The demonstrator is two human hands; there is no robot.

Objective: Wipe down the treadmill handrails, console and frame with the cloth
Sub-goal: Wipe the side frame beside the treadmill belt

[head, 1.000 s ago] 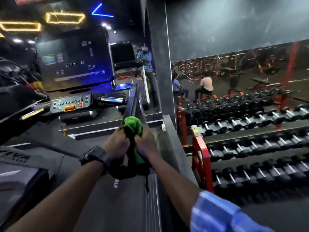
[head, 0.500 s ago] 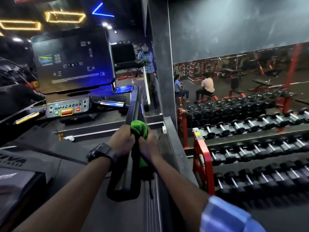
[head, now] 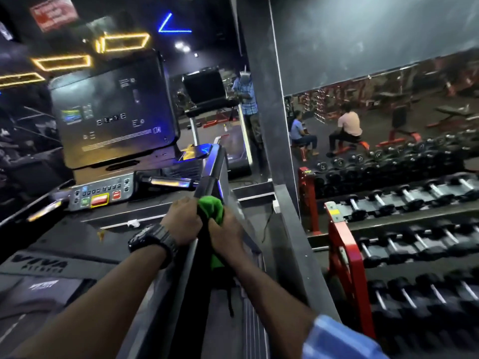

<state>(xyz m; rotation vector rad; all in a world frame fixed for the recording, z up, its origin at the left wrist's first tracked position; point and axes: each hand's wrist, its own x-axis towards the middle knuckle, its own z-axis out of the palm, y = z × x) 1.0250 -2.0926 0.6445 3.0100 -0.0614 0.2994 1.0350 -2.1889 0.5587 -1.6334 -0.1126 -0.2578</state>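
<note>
A green cloth [head: 211, 209] is wrapped round the treadmill's right handrail [head: 211, 174], a dark bar running up toward the console. My left hand [head: 182, 222], with a black watch on the wrist, grips the cloth and rail from the left. My right hand [head: 226, 235] grips them from the right, and a strip of cloth hangs out below it. The big dark console screen [head: 114, 117] and the button panel [head: 99, 195] with red and green keys stand ahead on the left. The treadmill deck [head: 77, 244] lies below.
A red rack of black dumbbells [head: 404, 229] fills the right side. A grey pillar [head: 272, 112] and mirrored wall stand ahead, reflecting seated people [head: 347, 128] and a standing person [head: 246, 99]. A ridged side rail [head: 252, 320] runs below my hands.
Both hands have slid the green cloth forward and up along the handrail, closer to the console. The view has moved in with them.
</note>
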